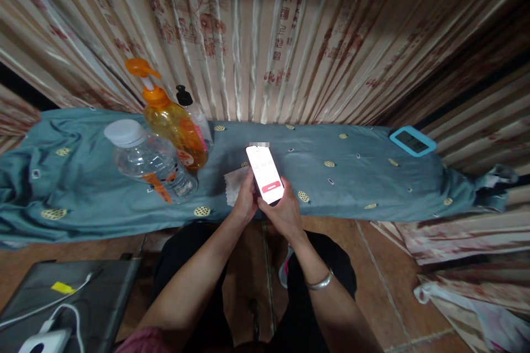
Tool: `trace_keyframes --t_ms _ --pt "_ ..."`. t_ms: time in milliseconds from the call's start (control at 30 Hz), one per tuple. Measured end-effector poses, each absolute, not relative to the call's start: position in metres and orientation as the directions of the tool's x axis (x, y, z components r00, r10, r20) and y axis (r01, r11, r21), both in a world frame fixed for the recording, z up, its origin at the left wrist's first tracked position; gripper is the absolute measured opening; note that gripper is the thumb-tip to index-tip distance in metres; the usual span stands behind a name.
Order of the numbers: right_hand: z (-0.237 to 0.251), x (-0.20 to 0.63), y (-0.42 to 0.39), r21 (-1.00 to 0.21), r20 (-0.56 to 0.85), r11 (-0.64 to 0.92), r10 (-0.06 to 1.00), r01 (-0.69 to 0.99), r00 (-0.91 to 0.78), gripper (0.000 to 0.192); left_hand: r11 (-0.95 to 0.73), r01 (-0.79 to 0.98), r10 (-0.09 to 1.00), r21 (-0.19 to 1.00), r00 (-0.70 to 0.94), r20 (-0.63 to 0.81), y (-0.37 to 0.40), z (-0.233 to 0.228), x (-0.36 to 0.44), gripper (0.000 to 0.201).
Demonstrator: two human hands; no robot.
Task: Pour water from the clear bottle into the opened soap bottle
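Phone (pixel 265 174) sat lit and upright-tilted above the blue cloth (pixel 356 176), long axis running away from the body, left hand (pixel 245 201) fingers curled round its left edge, right hand (pixel 281 212) wrapped under its lower end, both touching it.

Bare forearms, silver bangle (pixel 319 282) on right wrist, black trousers (pixel 186 265), pinkish-red sleeve edge (pixel 138 340)

White smartphone (pixel 265 174), screen lit with a pink bar, seemingly a button, tilted upright above the teal cloth
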State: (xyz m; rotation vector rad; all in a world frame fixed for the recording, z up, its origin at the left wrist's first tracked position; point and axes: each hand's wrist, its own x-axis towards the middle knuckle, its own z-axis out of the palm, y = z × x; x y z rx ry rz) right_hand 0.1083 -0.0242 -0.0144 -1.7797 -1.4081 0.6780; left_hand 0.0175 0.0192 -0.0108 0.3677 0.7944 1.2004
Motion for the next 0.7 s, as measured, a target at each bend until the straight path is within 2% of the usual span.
trace_keyframes --t_ms 300,500,700 --pt "-0.017 0.112 -0.022 -0.822 0.076 -0.100 0.956 0.561 0.283 0.082 0.353 -0.675 0.925 0.648 0.147 -0.350 0.020 -0.011 0.019 0.039" --pt "-0.018 0.122 -0.021 -0.820 0.103 -0.089 0.949 0.565 0.299 0.074 0.318 -0.626 0.945 0.712 0.147 -0.292 0.021 -0.022 0.023 0.041" --pt "-0.017 0.159 -0.013 -0.816 0.069 -0.204 0.894 0.540 0.442 0.068 0.395 -0.507 0.918 0.766 0.257 -0.303 0.023 -0.023 0.007 0.052"
